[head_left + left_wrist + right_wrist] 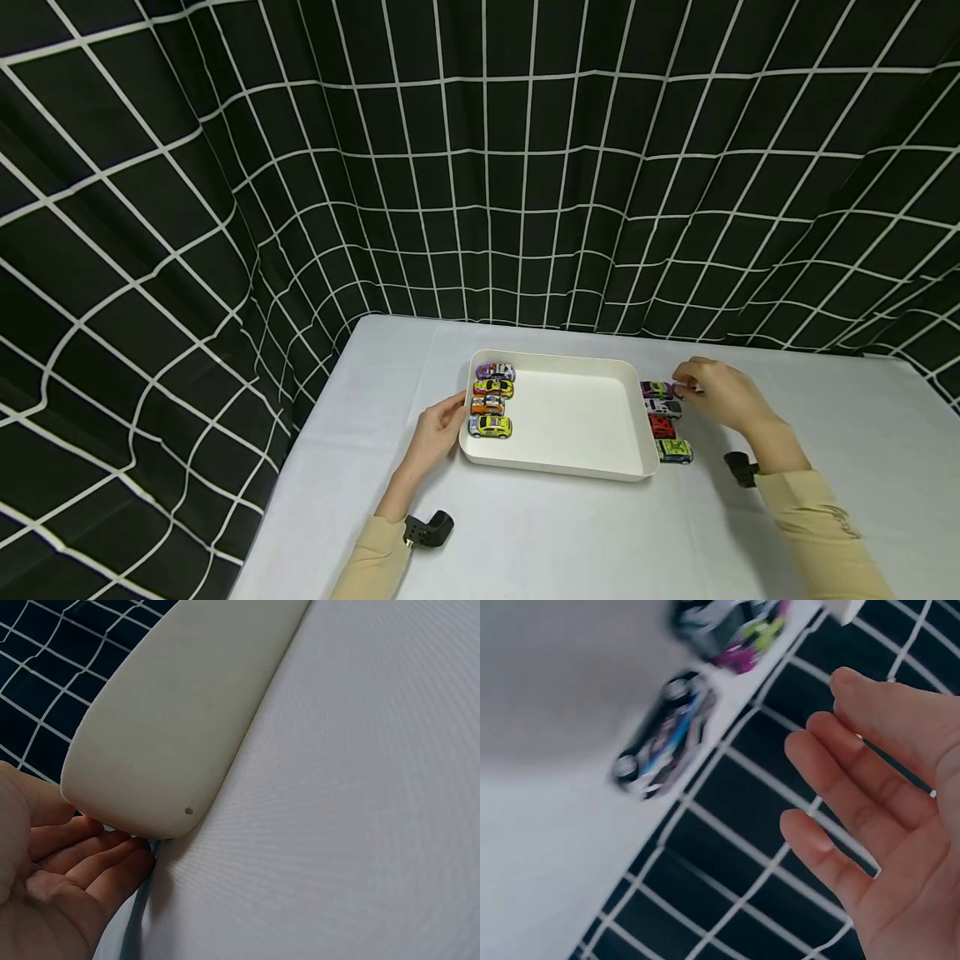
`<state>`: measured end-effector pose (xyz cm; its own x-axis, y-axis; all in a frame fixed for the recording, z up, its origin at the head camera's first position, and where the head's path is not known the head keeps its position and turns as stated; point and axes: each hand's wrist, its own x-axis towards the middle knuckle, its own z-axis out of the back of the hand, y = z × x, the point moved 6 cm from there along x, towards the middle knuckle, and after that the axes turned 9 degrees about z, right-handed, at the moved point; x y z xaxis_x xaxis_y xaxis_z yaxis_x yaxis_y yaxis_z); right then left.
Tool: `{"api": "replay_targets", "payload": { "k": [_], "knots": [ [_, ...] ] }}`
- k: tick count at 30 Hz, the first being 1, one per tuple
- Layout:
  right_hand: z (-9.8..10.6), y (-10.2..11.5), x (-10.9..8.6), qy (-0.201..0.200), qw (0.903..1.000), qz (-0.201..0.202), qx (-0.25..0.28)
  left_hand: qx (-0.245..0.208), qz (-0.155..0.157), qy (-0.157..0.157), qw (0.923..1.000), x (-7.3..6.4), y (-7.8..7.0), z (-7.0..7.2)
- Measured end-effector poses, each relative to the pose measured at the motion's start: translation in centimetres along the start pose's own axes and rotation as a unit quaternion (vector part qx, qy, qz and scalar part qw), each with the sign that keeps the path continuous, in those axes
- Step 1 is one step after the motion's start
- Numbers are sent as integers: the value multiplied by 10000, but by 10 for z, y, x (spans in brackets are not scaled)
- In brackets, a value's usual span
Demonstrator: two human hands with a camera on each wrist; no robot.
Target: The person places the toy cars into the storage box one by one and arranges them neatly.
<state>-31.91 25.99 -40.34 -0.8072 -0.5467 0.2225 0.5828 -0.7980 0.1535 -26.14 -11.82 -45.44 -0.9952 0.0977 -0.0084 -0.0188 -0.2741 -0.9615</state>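
My left hand (438,429) lies at the left wall of a shallow white tray (577,471), its fingertips touching the outside. In the left wrist view those fingers (97,859) rest slightly bent against the tray's end wall. Beyond the tray's right side, my right hand (720,392) hovers over a small toy car (697,387), partly hidden by the fingers. In the right wrist view, the fingers (847,787) are spread loosely, apart from a blurred toy car (664,739) with a blue stripe. Beside it is a purple and green toy car (656,390).
Inside the tray, several toy cars line the left wall, including a yellow one (490,427) and an orange one (487,406). Outside the right wall stand a white car (663,407), a red car (662,427) and a green car (675,451). A black gridded curtain (525,183) hangs behind the white table (540,533).
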Motion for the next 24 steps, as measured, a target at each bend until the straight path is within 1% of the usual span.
{"api": "replay_targets", "payload": {
  "k": [7,12,15,18,22,24],
  "knots": [
    [-4,-21,-11,-53,9996,-102,-248,-20,41,-7,10000,0,2,0],
    [-7,-30,-16,-181,9991,-84,-372,68,26,-33,10000,0,1,1],
    [-9,-34,-17,-297,9986,-33,-426,70,10,-36,10000,1,3,1],
    [-13,-38,-18,-305,9985,-56,-455,45,-20,-76,10000,6,13,0],
    [-19,-44,-19,-154,9986,-180,-476,105,-26,-135,9998,14,30,-1],
    [-22,-47,-19,-84,9985,-236,-486,144,-27,-157,9998,16,34,-1]
  ]
}}
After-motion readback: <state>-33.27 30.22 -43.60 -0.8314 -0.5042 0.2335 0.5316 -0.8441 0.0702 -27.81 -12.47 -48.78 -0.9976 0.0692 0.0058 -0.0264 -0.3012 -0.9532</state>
